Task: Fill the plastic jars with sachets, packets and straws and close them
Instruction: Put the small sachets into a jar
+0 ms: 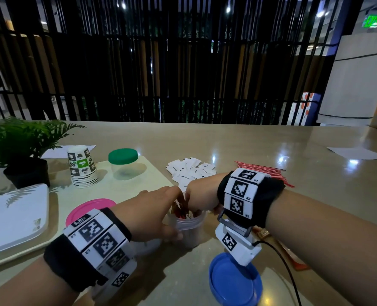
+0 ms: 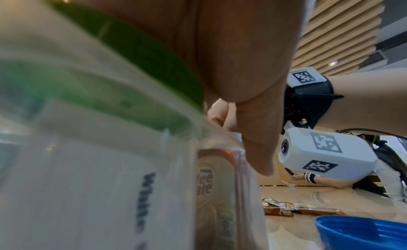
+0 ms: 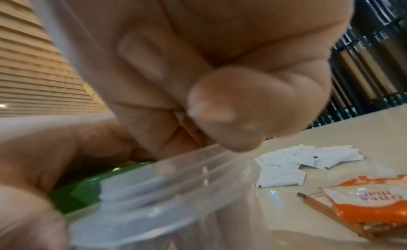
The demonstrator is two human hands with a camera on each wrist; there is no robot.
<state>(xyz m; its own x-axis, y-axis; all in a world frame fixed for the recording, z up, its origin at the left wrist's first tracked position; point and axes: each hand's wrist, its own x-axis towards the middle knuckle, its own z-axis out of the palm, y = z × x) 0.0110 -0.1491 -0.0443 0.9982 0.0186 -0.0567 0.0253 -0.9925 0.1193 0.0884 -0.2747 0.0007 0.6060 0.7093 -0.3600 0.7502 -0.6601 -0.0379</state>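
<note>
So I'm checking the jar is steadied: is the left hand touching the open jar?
Touching. The head view shows the left hand wrapped around the side of the open jar, thumb against its wall.

Both forearms are bare, with no sleeves in view. Each wrist carries a black fabric band [image 1: 271, 195] faced with a row of white rectangular tiles, each printed with a black square fiducial marker; those on the right wrist are labelled R1, R2 and R3. Beneath the right wrist, a grey metal bracket [image 1: 233, 224] suspends a white box-shaped camera housing [image 1: 238, 244], also marked with fiducials. A thin black cable [image 1: 280, 259] leaves this housing. The left wrist view shows its round lens [image 2: 284, 146] and a screw [image 2: 304, 120] on the black mount.
</note>
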